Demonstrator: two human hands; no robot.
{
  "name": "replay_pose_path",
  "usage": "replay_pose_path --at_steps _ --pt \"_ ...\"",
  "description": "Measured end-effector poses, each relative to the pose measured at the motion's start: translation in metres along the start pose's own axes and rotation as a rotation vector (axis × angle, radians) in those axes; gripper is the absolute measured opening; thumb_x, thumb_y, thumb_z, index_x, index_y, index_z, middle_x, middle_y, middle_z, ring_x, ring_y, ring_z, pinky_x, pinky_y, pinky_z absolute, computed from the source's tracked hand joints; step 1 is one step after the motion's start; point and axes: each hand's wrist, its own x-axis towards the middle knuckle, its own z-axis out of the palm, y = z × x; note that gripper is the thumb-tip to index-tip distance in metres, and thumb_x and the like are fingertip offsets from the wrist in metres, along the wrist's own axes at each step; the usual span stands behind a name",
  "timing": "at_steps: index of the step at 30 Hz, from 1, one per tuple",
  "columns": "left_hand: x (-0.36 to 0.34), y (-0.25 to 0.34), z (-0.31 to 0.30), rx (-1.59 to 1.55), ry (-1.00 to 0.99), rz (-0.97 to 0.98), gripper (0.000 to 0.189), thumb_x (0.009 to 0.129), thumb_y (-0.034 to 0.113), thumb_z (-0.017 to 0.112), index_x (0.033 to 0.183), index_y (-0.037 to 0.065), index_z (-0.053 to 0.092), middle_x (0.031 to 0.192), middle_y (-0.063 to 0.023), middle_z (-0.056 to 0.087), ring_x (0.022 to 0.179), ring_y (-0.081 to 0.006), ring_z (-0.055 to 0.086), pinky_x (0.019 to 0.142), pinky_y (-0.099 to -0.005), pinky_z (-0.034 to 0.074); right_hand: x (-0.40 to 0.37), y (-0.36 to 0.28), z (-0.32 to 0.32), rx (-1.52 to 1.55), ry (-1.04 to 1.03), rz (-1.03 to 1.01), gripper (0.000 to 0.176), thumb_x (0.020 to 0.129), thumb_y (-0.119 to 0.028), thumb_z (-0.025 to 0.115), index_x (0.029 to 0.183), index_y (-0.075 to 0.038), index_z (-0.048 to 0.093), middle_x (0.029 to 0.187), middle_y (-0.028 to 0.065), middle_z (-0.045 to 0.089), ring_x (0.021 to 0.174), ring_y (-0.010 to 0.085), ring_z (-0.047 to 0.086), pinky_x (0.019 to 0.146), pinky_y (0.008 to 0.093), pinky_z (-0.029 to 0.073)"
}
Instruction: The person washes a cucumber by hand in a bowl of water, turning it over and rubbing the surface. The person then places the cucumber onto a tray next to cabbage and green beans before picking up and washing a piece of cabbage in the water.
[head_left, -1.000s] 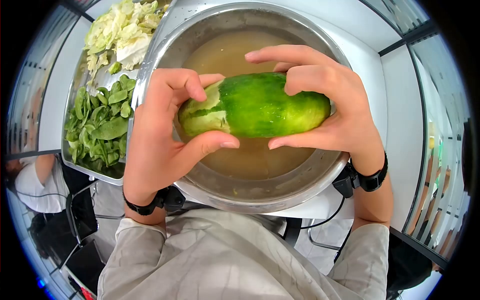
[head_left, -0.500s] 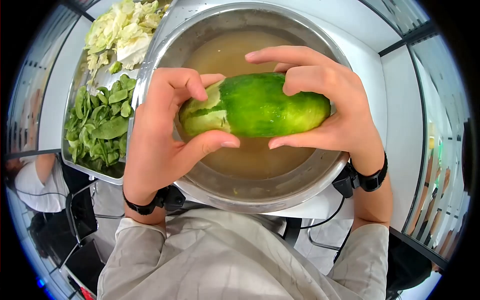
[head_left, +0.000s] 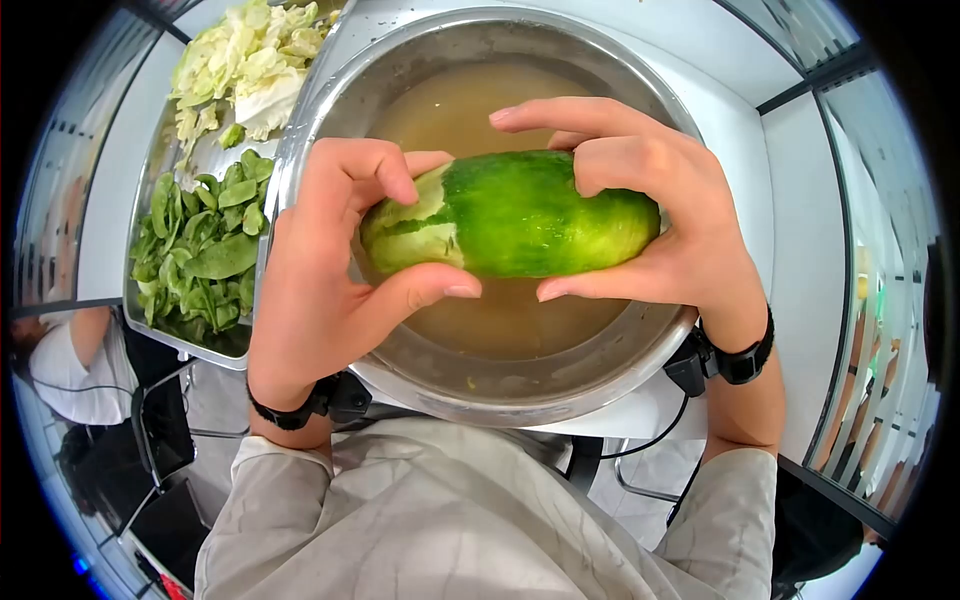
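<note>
A thick green cucumber [head_left: 515, 220] lies level between my two hands, above a large steel basin [head_left: 470, 400]. Its left part is pale, with a strip of dark skin, as if partly peeled. My left hand [head_left: 340, 250] grips the pale end, thumb below and fingers curled over the top. Around the right end, my right hand [head_left: 660, 205] is closed, thumb underneath; its index finger stretches out above the cucumber. Cloudy brownish water [head_left: 480, 320] fills the basin beneath.
A metal tray [head_left: 190, 345] stands left of the basin. In it are green leaves [head_left: 205, 250] and torn pale cabbage [head_left: 250, 65]. A white panel [head_left: 815, 240] rises on the right. A black cable [head_left: 660, 435] hangs by the table's front edge. Another person's sleeve [head_left: 65, 370] shows at far left.
The cucumber and both hands have shifted down very slightly. The grip looks the same, and nothing was taken or let go.
</note>
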Motion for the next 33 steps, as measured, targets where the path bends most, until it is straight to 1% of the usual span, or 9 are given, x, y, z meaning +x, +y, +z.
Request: replay_pose_path --at_steps 2,5,11,14,17,23,29,33 --pt "0.001 -0.005 0.001 -0.005 0.019 0.056 0.068 0.085 0.006 0.099 0.129 0.002 0.047 0.132 -0.0209 0.069 0.131 -0.0303 0.071 0.110 -0.0401 0.058 -0.001 0.000 0.000 0.006 0.000 0.010 0.063 0.072 -0.024 0.106 0.110 -0.009 0.059 0.141 0.0331 0.072 0.110 0.0387 0.077 0.092 0.0427 0.064" --pt "0.001 -0.003 0.002 -0.045 0.033 0.039 0.068 0.085 0.006 0.100 0.129 0.002 0.047 0.130 -0.0195 0.069 0.130 -0.0308 0.072 0.109 -0.0402 0.058 0.000 0.001 0.000 0.008 0.012 0.001 0.063 0.072 -0.024 0.106 0.110 -0.009 0.060 0.141 0.0332 0.072 0.111 0.0388 0.077 0.092 0.0427 0.064" --pt "0.000 -0.008 0.002 -0.015 0.043 0.068 0.069 0.085 0.007 0.100 0.129 0.002 0.047 0.129 -0.0195 0.069 0.128 -0.0306 0.073 0.108 -0.0400 0.059 0.001 -0.001 -0.001 -0.022 0.002 -0.007 0.062 0.072 -0.024 0.106 0.112 -0.008 0.061 0.141 0.0343 0.072 0.110 0.0385 0.079 0.089 0.0417 0.065" --pt "0.000 0.004 0.000 -0.008 -0.009 -0.048 0.069 0.086 0.003 0.096 0.129 0.007 0.042 0.147 -0.0286 0.067 0.129 -0.0246 0.067 0.114 -0.0366 0.049 0.001 0.000 -0.001 -0.012 -0.009 -0.011 0.062 0.072 -0.023 0.106 0.112 -0.008 0.061 0.142 0.0345 0.071 0.110 0.0386 0.079 0.090 0.0417 0.065" --pt "0.001 -0.007 0.002 -0.022 0.017 0.060 0.068 0.085 0.007 0.099 0.129 0.002 0.048 0.128 -0.0147 0.065 0.129 -0.0307 0.072 0.108 -0.0393 0.059 0.000 0.000 -0.002 -0.010 -0.013 -0.004 0.062 0.072 -0.023 0.106 0.111 -0.008 0.060 0.142 0.0348 0.071 0.110 0.0389 0.079 0.091 0.0420 0.065" --pt "0.001 -0.005 0.000 -0.010 0.006 0.052 0.068 0.085 0.006 0.099 0.129 0.002 0.048 0.126 -0.0138 0.065 0.130 -0.0305 0.072 0.107 -0.0397 0.059 0.000 -0.001 -0.001 -0.004 -0.020 0.017 0.062 0.071 -0.020 0.106 0.108 -0.008 0.058 0.142 0.0363 0.070 0.114 0.0397 0.079 0.092 0.0428 0.066" --pt "0.000 -0.008 0.001 -0.012 0.026 0.067 0.069 0.084 0.006 0.100 0.130 0.002 0.048 0.131 -0.0186 0.066 0.128 -0.0300 0.071 0.107 -0.0400 0.059 -0.001 0.002 -0.001 0.018 0.004 0.003 0.063 0.071 -0.018 0.107 0.108 -0.007 0.058 0.140 0.0382 0.070 0.119 0.0396 0.078 0.091 0.0432 0.066" --pt "0.000 -0.008 0.001 -0.024 0.022 0.074 0.069 0.085 0.006 0.099 0.130 0.002 0.048 0.134 -0.0208 0.066 0.127 -0.0302 0.072 0.108 -0.0402 0.058 -0.001 0.000 -0.001 0.037 0.028 0.019 0.062 0.071 -0.017 0.107 0.109 -0.008 0.059 0.138 0.0383 0.071 0.120 0.0399 0.077 0.092 0.0437 0.066"
